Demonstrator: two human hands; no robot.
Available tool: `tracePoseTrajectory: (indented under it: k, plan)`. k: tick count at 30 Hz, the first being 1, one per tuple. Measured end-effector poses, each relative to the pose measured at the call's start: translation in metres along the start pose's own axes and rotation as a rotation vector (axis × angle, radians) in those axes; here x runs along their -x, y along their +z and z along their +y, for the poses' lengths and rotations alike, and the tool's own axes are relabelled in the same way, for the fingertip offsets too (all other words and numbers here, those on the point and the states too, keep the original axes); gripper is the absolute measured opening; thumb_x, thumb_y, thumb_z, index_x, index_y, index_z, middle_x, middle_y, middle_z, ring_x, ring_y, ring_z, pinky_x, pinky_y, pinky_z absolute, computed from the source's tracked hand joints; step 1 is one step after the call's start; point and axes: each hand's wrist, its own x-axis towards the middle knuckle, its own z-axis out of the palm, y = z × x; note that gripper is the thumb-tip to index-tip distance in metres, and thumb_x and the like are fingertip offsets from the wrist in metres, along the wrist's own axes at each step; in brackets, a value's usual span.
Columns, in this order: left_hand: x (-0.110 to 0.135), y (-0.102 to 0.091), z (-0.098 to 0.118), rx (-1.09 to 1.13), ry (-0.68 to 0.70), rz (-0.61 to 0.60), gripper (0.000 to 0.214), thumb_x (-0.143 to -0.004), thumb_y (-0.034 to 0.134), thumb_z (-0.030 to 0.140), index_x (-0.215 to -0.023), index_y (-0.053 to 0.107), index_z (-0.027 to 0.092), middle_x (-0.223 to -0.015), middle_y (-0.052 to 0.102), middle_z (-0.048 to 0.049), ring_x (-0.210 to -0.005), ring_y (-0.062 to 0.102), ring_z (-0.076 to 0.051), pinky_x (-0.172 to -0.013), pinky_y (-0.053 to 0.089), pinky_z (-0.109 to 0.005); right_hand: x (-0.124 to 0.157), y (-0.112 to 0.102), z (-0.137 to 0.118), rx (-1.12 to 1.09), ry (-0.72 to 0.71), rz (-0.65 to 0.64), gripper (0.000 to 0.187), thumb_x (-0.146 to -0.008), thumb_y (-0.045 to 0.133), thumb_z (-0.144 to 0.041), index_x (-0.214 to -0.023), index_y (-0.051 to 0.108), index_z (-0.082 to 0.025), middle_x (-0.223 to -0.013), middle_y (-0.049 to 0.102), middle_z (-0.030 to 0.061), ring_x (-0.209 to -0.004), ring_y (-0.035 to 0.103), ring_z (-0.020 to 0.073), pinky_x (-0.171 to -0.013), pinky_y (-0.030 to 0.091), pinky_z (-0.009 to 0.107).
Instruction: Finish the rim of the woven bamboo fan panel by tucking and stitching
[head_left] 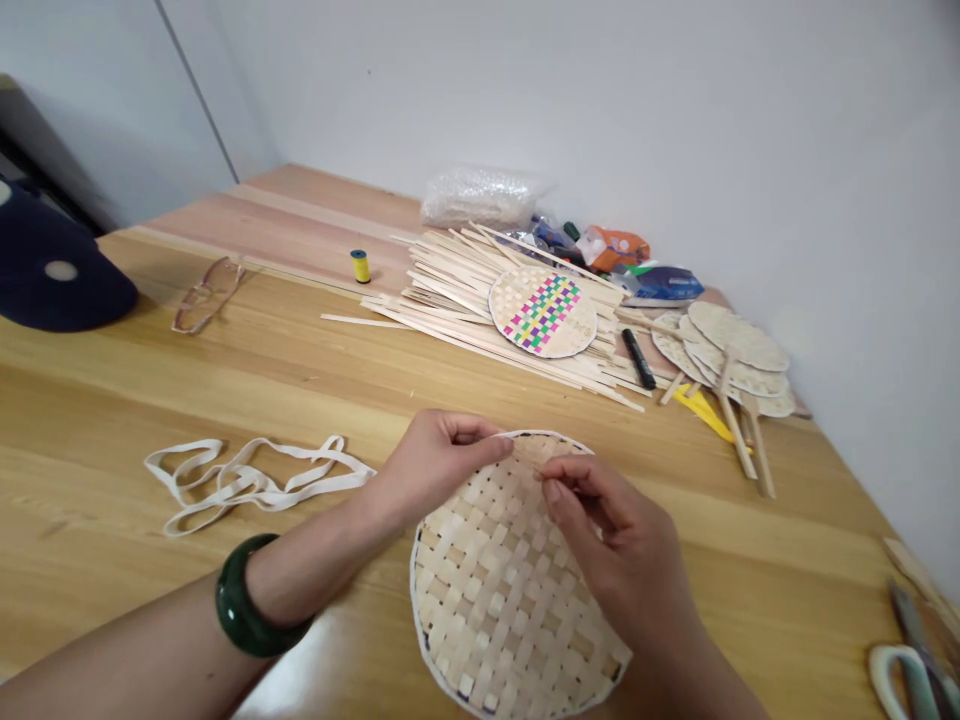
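A round fan face (517,580) woven from pale flat strips, with a white-bound edge, is below and between my hands. My left hand (442,455) grips its far rim between thumb and fingers; a dark green bangle (255,595) circles that wrist. My right hand (611,530) is closed in a pinch over the upper right of the weave. What its fingertips hold is too small to make out. Left of my left hand lies a loose tangle of white fabric tape (259,480) on the table.
Behind are a pile of thin strips (450,285), a coloured woven disc (544,312), a yellow spool (361,266) and a black marker (637,358). Handled fans (739,340) are stacked right; scissors (911,660) lie at lower right. Glasses (208,295) and a navy cap (60,270) are left.
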Motion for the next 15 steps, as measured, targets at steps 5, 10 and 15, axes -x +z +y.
tracePoseTrajectory:
  k: [5,10,15]
  plan:
    - [0.0023,0.0022,0.0000,-0.001,-0.012,-0.031,0.023,-0.075,0.070,0.038,-0.076,0.075,0.016,-0.071,0.070,-0.0016,-0.061,0.056,-0.011,-0.057,0.041,-0.021,-0.0058,-0.0053,0.0046,0.268,-0.219,0.142,0.016,-0.088,0.058,-0.012,-0.095,0.069,-0.022,-0.090,0.067,0.0027,-0.076,0.063,0.0131,-0.064,0.051,0.022]
    - [0.0038,0.0036,0.0000,0.015,-0.042,-0.049,0.021,-0.075,0.071,0.037,-0.077,0.076,0.017,-0.072,0.071,-0.0016,-0.062,0.058,-0.011,-0.058,0.042,-0.021,-0.0065,-0.0023,0.0101,0.420,-0.318,0.177,0.015,-0.087,0.058,-0.010,-0.095,0.068,-0.019,-0.081,0.071,0.0015,-0.069,0.063,0.0129,-0.064,0.050,0.024]
    - [0.0055,0.0041,-0.0004,0.012,-0.033,-0.057,0.019,-0.075,0.071,0.036,-0.077,0.076,0.018,-0.071,0.071,0.0001,-0.061,0.058,-0.010,-0.057,0.041,-0.019,-0.0073,0.0003,0.0097,0.461,-0.351,0.152,0.014,-0.086,0.058,-0.008,-0.093,0.067,-0.016,-0.072,0.067,0.0012,-0.060,0.057,0.0116,-0.059,0.047,0.023]
